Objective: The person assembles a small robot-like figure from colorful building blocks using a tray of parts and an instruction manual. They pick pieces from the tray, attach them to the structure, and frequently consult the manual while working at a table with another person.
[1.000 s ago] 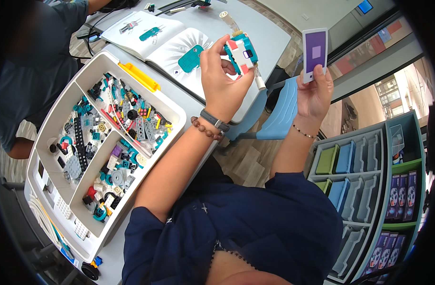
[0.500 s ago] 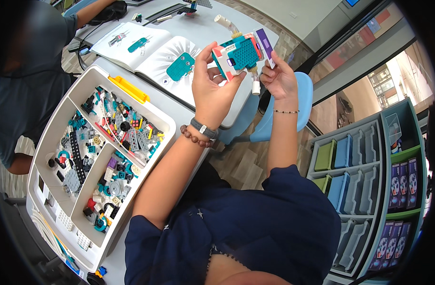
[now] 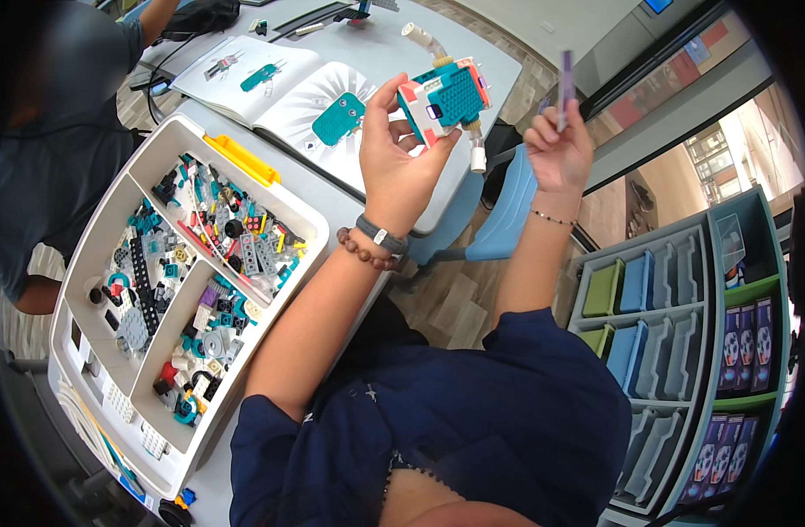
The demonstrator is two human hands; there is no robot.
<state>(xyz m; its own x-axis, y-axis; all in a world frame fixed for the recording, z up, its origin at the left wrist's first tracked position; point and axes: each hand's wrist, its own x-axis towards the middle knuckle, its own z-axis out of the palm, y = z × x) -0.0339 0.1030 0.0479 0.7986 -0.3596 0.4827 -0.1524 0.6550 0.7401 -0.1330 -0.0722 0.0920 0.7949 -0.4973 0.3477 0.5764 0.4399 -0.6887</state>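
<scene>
My left hand [image 3: 400,183] is closed around the lower left side of a toy-brick model [image 3: 459,98]. The model has a teal studded face, white and coral sides, and clear tubes with white ends sticking out at top and bottom. Off to its right, my right hand [image 3: 560,160] is raised and pinches a thin purple-and-white panel [image 3: 567,81], turned nearly edge-on and slightly blurred. A gap separates panel and model. Behind my left hand lies an open instruction booklet [image 3: 284,110] with pictures of a teal build.
A white sorting tray [image 3: 307,230] with a yellow latch [image 3: 242,160] holds several mixed bricks on the grey table [image 3: 481,60]. A blue chair [image 3: 508,215] stands beyond my arms. Drawer shelving [image 3: 705,307] is at right. Another person [image 3: 55,184] is at left.
My right hand has moved up and right, taking the purple panel away from the model's side; the panel now shows its edge. My left hand and the model have barely shifted.
</scene>
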